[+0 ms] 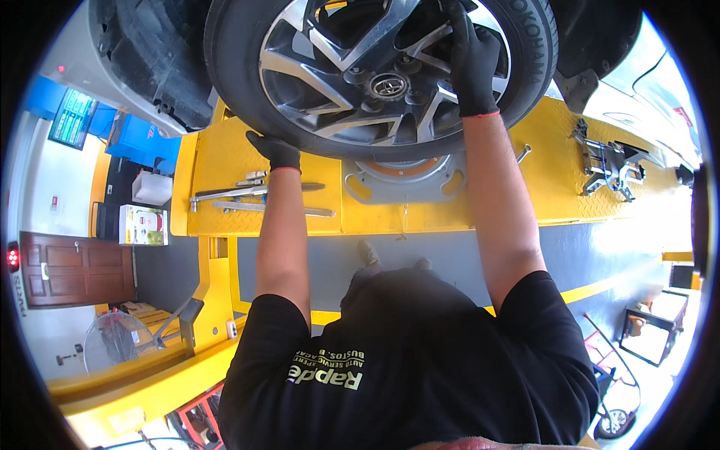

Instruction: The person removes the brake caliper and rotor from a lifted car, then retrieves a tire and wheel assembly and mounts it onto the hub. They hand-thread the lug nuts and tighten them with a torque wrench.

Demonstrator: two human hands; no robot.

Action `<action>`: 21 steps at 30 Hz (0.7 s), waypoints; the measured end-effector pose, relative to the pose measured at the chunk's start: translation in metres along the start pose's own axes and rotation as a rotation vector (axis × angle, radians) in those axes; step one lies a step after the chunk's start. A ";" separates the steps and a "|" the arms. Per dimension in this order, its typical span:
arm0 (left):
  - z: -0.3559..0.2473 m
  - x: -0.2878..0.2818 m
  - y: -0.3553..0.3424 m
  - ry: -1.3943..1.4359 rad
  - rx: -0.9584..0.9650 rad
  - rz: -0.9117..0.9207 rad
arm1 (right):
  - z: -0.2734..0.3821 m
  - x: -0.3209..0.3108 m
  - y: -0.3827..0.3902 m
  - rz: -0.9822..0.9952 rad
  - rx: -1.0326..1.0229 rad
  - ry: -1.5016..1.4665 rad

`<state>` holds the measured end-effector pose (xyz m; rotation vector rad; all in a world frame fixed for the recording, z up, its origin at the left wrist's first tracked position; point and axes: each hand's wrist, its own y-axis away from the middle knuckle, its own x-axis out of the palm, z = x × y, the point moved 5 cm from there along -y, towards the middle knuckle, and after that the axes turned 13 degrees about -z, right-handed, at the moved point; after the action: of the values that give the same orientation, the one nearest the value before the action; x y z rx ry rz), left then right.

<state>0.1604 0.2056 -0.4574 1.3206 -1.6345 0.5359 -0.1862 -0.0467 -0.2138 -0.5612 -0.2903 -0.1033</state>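
Note:
A car wheel (352, 139) with a black tyre and a silver-and-black alloy rim stands upright in front of me, between the car's body panels. My left hand (277, 152), in a black glove, holds the tyre from below at its lower left; part of its fingers is hidden behind the rubber. My right hand (476, 71), gloved too, grips the right side of the rim at the spokes, and its fingertips reach toward the upper picture edge. Below the wheel, a grey round turn plate (405, 187) is set in the yellow lift platform (307, 219).
Wrenches and a long-handled ratchet (229, 193) lie on the platform at left, with sockets (255, 178) beside them. A black metal clamp device (611, 161) rests at right. A yellow lift beam (214, 281), a fan (112, 341) and a box (144, 225) stand at left.

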 end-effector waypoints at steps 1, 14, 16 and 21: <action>0.001 0.003 0.001 0.033 0.005 0.029 | -0.010 -0.005 -0.010 0.057 0.012 0.064; 0.000 -0.047 0.023 -0.539 0.042 -0.056 | -0.082 -0.245 0.166 0.518 -0.228 0.602; 0.010 -0.042 0.071 -0.680 -0.096 -0.168 | -0.113 -0.334 0.230 0.634 -0.120 0.771; 0.026 -0.128 0.177 -0.902 0.098 0.033 | -0.124 -0.535 0.383 0.763 0.556 1.140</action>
<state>-0.0146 0.3081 -0.5416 1.7445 -2.3652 0.0017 -0.5998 0.2191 -0.6687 0.0287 0.9865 0.3892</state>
